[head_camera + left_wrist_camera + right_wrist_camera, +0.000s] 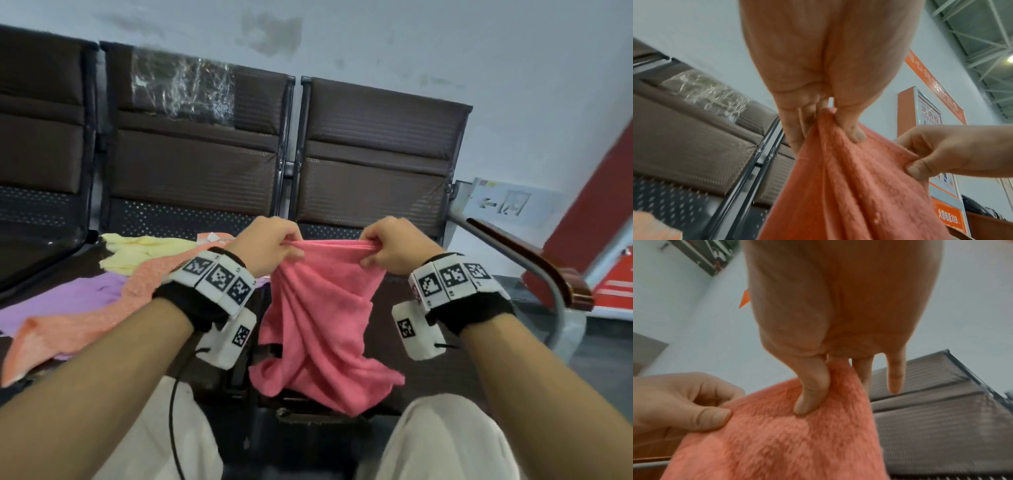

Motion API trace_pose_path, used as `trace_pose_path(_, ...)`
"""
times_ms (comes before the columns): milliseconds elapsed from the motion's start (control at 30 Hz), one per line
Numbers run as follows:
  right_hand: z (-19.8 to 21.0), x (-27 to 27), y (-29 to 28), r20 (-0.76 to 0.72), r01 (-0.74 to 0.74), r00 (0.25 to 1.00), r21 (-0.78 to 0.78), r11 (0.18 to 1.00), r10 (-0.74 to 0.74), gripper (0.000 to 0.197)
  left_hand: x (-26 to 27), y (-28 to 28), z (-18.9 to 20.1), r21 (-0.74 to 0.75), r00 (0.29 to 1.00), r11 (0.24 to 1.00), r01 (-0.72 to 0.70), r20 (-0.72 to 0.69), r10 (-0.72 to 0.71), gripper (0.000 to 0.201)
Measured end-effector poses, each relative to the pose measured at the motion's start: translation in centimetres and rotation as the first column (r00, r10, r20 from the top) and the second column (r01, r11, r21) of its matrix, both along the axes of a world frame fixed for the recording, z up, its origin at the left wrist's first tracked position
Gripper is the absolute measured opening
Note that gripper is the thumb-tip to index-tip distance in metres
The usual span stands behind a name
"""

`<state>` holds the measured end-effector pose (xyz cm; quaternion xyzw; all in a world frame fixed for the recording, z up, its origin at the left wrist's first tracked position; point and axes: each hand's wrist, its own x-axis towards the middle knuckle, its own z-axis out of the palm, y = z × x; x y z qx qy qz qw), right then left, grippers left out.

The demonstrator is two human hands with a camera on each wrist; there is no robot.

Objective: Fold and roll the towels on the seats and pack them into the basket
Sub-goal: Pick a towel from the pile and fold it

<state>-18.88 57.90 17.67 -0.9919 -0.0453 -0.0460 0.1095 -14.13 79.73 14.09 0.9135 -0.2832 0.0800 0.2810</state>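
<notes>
The brown seats stretch out beyond both your hands, their backs upright against the wall. The pink towel hangs down in loose folds between your wrists, its top edge stretched from one hand to the other. Out past your left hand, an orange towel, a purple towel and a yellow towel lie spread on a seat. Your left hand pinches one end of the pink towel's top edge with curled fingers; your right hand pinches the other end, thumb pressed into the cloth.

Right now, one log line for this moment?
stage: unfolding | left hand: pinches pink towel top edge | right hand: pinches same edge | towel: hanging, bunched | seat: yellow, orange, purple towels wait
</notes>
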Motion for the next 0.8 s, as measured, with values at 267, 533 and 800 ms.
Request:
trace_pose_path(267,5.2,4.5,-0.7,0.147,0.057,0.986,0.104,0.993,-0.072,0.024,5.2,-0.9,5.6,0.186,0.989,0.976,-0.112,0.117,0.091,0.013)
trace_pose_path(533,7.2,8.1,-1.2,0.549,0.003,0.802,0.391,0.920,-0.236,0.024,8.2,-3.3,9.6,-0.282,0.916,0.951,-0.130,0.332,0.224,0.016)
trace_pose_path(800,-2.8,1.9,-2.3,0.377,-0.048,0.912,0.485,0.873,-0.159,0.021,2.5,-2.7,1.3,-0.298,0.994,0.953,-0.049,0.074,0.074,0.019)
